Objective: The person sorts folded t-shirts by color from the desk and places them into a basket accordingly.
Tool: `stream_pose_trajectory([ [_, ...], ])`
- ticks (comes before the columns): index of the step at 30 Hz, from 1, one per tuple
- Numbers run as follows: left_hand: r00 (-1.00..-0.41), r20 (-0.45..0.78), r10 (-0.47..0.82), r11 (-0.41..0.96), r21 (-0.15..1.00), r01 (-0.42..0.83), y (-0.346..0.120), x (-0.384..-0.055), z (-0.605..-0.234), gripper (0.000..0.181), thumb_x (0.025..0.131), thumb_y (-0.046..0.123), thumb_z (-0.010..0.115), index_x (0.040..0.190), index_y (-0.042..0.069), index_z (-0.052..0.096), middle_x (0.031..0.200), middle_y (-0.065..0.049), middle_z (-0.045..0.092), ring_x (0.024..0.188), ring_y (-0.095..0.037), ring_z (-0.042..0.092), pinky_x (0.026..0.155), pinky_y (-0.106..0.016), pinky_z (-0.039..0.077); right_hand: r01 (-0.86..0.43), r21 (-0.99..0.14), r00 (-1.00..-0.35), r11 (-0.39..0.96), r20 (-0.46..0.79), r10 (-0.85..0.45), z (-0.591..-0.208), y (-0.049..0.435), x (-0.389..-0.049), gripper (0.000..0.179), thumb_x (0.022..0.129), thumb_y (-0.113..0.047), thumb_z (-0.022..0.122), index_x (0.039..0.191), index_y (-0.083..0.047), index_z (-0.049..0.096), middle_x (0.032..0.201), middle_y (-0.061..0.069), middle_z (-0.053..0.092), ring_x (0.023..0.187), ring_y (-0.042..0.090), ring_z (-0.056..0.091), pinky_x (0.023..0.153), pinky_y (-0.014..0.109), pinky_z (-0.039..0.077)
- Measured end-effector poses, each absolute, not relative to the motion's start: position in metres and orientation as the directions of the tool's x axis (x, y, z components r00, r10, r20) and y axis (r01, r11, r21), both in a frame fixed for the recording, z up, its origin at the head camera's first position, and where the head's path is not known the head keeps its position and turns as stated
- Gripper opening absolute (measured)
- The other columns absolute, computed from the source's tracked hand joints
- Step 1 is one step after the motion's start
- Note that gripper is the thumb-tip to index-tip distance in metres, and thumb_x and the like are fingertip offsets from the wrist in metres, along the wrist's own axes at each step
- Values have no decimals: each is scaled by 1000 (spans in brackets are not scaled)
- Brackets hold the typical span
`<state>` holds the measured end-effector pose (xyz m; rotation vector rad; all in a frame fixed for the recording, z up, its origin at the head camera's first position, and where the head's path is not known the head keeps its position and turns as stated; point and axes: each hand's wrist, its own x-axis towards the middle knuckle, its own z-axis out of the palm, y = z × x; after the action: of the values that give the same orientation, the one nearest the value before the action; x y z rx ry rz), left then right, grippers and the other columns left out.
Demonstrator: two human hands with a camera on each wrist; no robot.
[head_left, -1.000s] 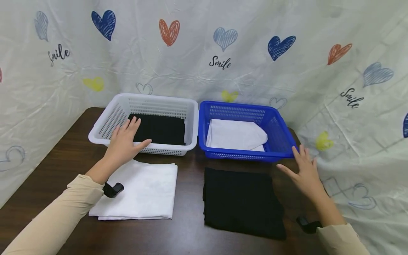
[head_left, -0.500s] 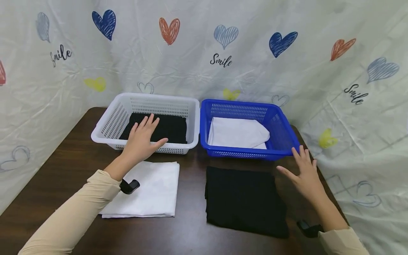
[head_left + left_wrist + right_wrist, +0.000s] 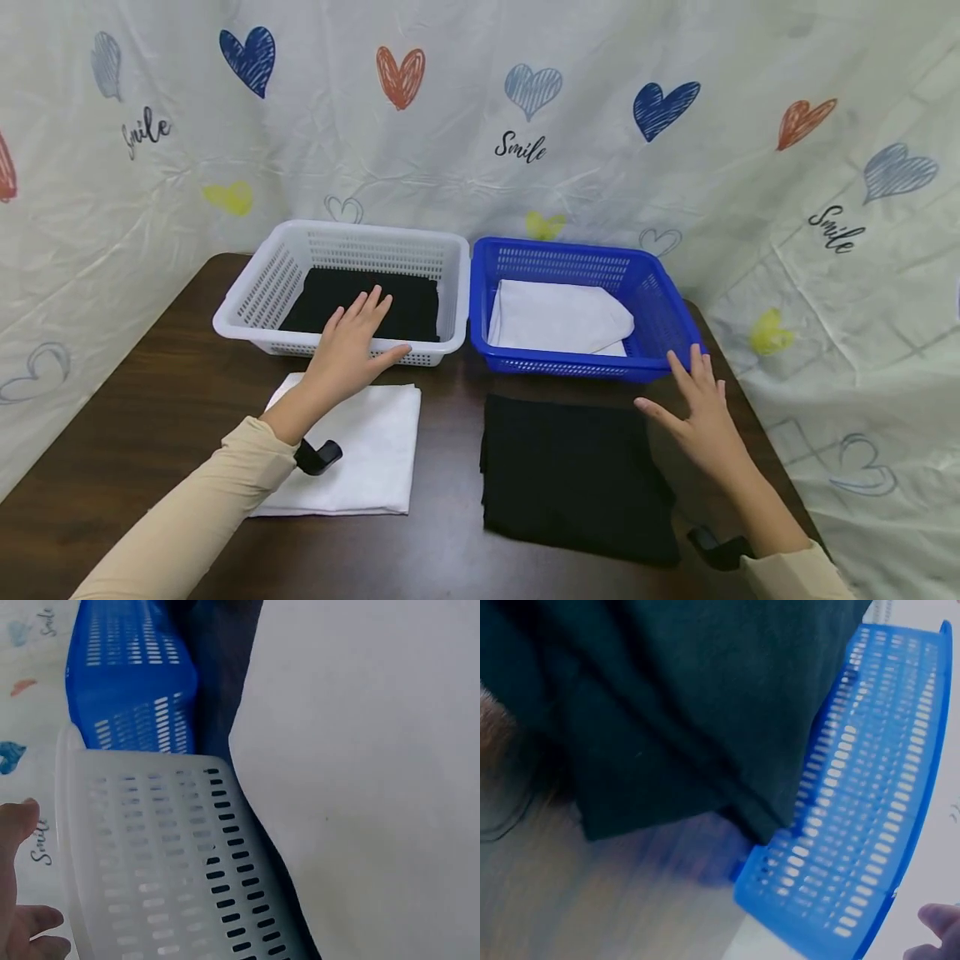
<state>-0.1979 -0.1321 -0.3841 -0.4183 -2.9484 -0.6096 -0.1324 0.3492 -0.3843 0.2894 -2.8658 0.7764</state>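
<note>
My left hand (image 3: 345, 354), fingers spread and straight, hovers at the front rim of the white basket (image 3: 255, 332) and holds nothing. Inside that basket lies a folded black cloth (image 3: 405, 300). Below the left hand a folded white cloth (image 3: 375, 458) lies on the table, partly hidden by the wrist. Near the front right corner of the blue basket (image 3: 570, 365) is my right hand (image 3: 705, 421), its fingers spread; whether they touch the rim I cannot tell. The blue basket contains a folded white cloth (image 3: 555, 317). Left of the right hand, a folded black cloth (image 3: 577, 483) lies flat.
Both baskets stand side by side at the back of the dark wooden table (image 3: 442, 550). Behind them hangs a pale curtain (image 3: 450, 183) printed with hearts and "Smile". A black strap mount (image 3: 318, 458) is on the left wrist, another (image 3: 716, 550) on the right.
My left hand has moved right along the white basket's front and slightly down. The right hand has shifted slightly left within the last half second. Cloths and baskets stay in place.
</note>
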Motion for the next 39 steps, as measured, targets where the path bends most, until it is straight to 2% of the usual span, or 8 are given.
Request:
stream_pose_trajectory([
  [14,-933,186,307,859,369,356,-107,-186,-399,88,91,57,62,157,10,28,167,-9,18,155,-31,16,124,-60,9,-197,-482,-979,854,142,-146,-384,335,-120,94,93,-43,67,159,-4,13,163,31,-6,150,51,-8,117,68,-12],
  [27,-911,213,353,855,323,407,-91,-177,-403,88,91,59,61,157,12,29,167,-8,19,155,-30,17,125,-57,10,-165,-492,-986,855,100,-133,-390,332,-115,95,92,-44,68,159,-3,14,163,30,-7,151,47,-12,116,69,-11],
  [39,-851,260,456,811,272,518,-69,-157,-407,86,89,55,66,155,11,35,164,-11,27,153,-30,23,124,-54,21,-125,-500,-992,857,42,-120,-391,325,-109,96,93,-47,64,159,-4,10,165,24,-10,151,44,-16,116,69,-13],
])
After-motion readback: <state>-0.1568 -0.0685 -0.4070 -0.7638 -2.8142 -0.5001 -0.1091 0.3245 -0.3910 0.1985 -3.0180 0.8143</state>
